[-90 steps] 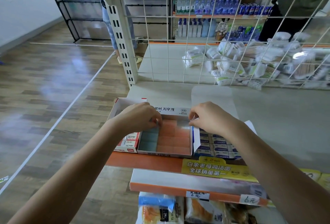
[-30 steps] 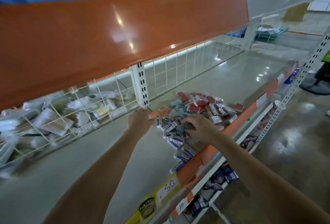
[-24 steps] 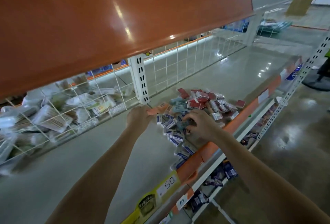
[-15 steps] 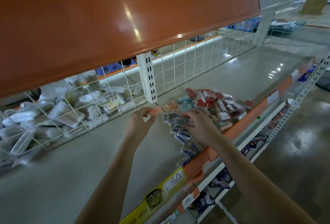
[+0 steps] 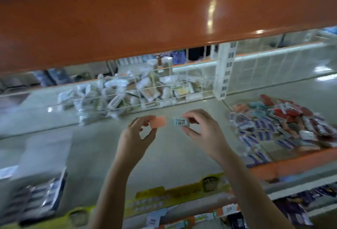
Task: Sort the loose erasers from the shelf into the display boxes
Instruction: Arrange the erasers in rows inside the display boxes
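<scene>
- left hand (image 5: 135,135) is up over the shelf (image 5: 164,148), thumb and fingertips pinching a bare orange eraser (image 5: 159,121) by its left end, the rest sticking out to the right of the fingers
- right hand (image 5: 202,130) pinches a wrapped eraser (image 5: 180,121) with a barcode label facing up; it pokes out to the left of the fingertips, thumb underneath, forefinger on top
- the two erasers sit just beside each other between the hands, not touching as far as I can tell
- off to the right of the right hand's fingers there's the pile of loose erasers (image 5: 280,124) lying on the shelf: red ones, teal ones, orange ones, lots in blue-and-white wrappers
- way down to the left of the left hand, at the shelf's front edge, a display box (image 5: 34,203) holding rows of dark wrapped items, too blurry to say which kind
- beyond the fingers, behind a wire grid (image 5: 164,90), a heap of white packets (image 5: 127,92) on the far side
- orange beam (image 5: 164,19) runs across above everything
</scene>
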